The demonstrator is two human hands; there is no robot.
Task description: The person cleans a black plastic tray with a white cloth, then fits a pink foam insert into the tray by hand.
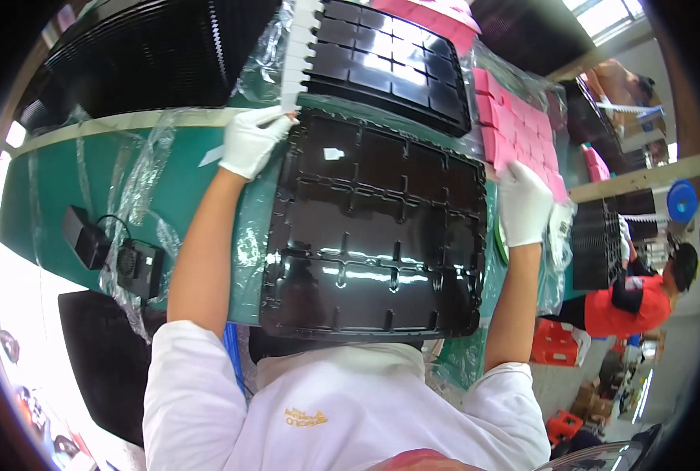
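A black plastic tray [377,302] with shallow compartments lies in front of me. My left hand [252,143], in a white glove, is at its far left corner, thumb and finger pinched at the lower end of a long white notched strip [296,59]. In the tray's far left compartment is a small white piece [333,154]. Beside the tray's right edge, my gloved right hand [522,206] is closed against the near edge of the pink pads [519,129]. Its fingertips are hidden, so whatever they grip does not show.
Another black tray [385,67] lies beyond the first, with more pink blocks [436,20] behind. Stacked black trays [146,59] stand far left. Clear plastic film [149,173] and a small black device [139,268] lie on the green table. A person in red [636,306] works at right.
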